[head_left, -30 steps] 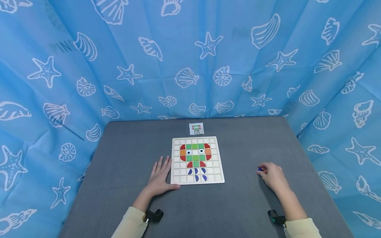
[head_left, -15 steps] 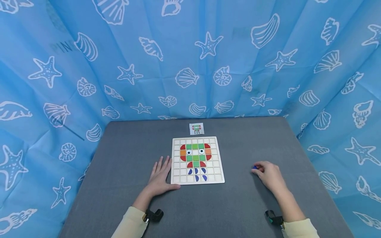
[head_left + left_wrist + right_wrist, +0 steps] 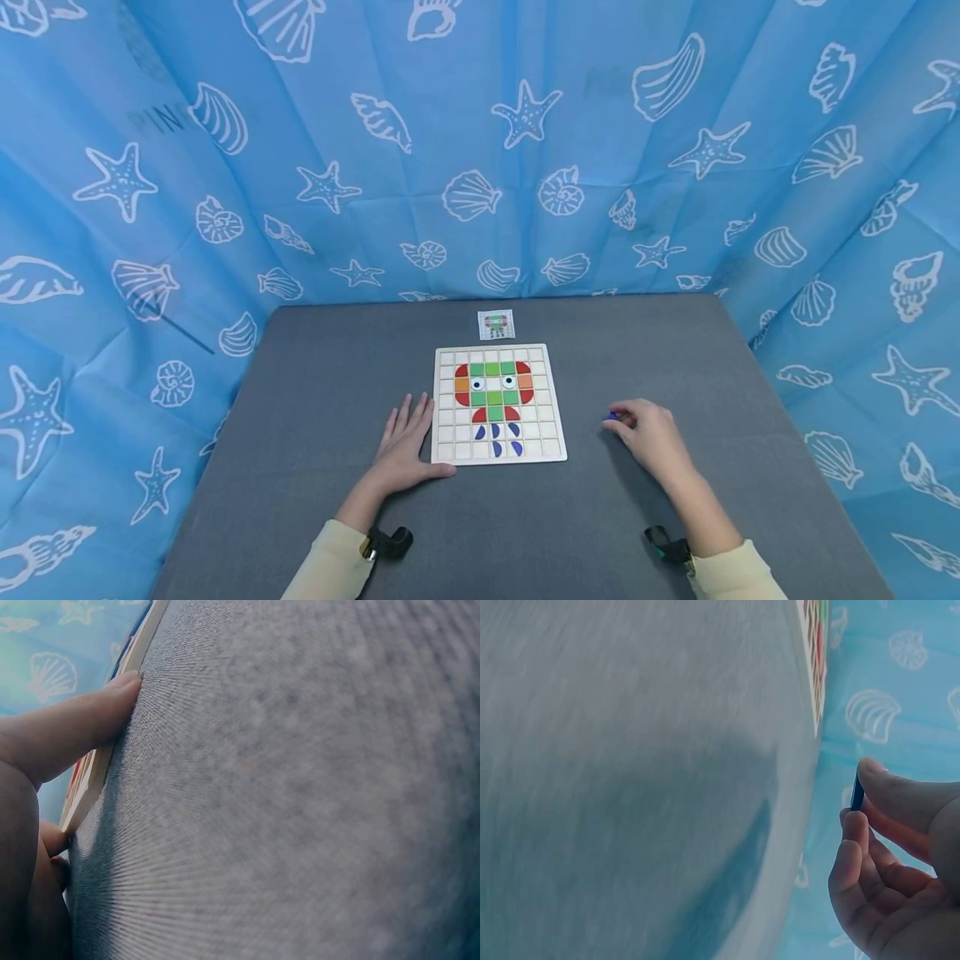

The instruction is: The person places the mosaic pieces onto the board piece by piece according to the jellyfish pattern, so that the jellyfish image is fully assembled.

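A white gridded board (image 3: 532,429) lies on the grey table, with red, green and orange tiles, two eye tiles and several blue half-round tiles (image 3: 496,449) set in its squares. Against its lower left corner rests my left hand (image 3: 403,457), fingers straight along the left side and thumb at the front edge; the left wrist view shows the thumb (image 3: 82,724) touching the board's edge. To the right of the board, my right hand (image 3: 651,435) pinches a small blue tile (image 3: 857,790) between thumb and fingers, held above the table. Its full shape is partly hidden by the fingertips.
A small picture card (image 3: 497,325) with a similar coloured figure lies just behind the board. The grey table (image 3: 337,358) reaches back to a blue curtain (image 3: 450,125) with white shells and starfish, which also hangs at both sides.
My right hand has moved left toward the board, carrying the small blue tile. The left hand and the tiles on the board have stayed in place.
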`<state>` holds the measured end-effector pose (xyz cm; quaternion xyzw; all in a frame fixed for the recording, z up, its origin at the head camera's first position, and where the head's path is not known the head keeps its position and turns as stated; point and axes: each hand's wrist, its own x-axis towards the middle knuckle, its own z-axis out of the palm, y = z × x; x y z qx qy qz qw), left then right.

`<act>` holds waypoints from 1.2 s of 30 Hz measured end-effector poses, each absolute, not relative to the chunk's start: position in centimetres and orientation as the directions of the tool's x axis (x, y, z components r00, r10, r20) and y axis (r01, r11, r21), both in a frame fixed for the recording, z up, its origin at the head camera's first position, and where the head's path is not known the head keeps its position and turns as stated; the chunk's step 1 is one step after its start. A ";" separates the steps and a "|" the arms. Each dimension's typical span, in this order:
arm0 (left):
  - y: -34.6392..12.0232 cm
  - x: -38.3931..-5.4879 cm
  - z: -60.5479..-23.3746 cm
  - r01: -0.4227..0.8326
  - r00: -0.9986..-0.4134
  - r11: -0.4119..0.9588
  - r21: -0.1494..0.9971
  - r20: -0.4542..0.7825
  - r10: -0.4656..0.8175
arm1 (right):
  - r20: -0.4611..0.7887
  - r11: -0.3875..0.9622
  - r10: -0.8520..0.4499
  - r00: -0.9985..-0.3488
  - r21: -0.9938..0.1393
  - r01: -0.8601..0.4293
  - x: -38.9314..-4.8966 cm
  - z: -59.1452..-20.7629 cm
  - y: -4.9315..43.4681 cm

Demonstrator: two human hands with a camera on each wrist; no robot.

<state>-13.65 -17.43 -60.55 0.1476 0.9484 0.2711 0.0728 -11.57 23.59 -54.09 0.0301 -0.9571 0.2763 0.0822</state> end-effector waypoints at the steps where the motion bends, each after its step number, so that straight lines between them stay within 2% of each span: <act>1: -17.4 -13.6 -60.4 0.241 -0.946 0.807 0.538 -0.055 0.319 | 0.178 0.846 -0.013 -0.984 -0.523 -0.106 -11.7 -54.1 23.2; 10: -17.3 -13.6 -59.8 0.212 -0.943 0.833 0.510 -0.118 0.312 | 0.205 0.834 -0.036 -0.978 -0.533 -0.143 -12.1 -54.1 20.0; 25: -17.3 -13.8 -59.7 0.216 -0.941 0.836 0.505 -0.123 0.317 | 0.250 0.790 -0.081 -0.965 -0.574 -0.215 -11.5 -53.7 16.2; 33: -17.5 -13.7 -60.5 0.253 -0.944 0.820 0.514 -0.055 0.325 | 0.214 0.746 -0.143 -0.966 -0.618 -0.248 -11.0 -53.8 12.8; 36: -17.4 -13.7 -60.6 0.260 -0.943 0.818 0.512 -0.046 0.329 | 0.217 0.751 -0.171 -0.961 -0.602 -0.270 -10.9 -54.1 11.5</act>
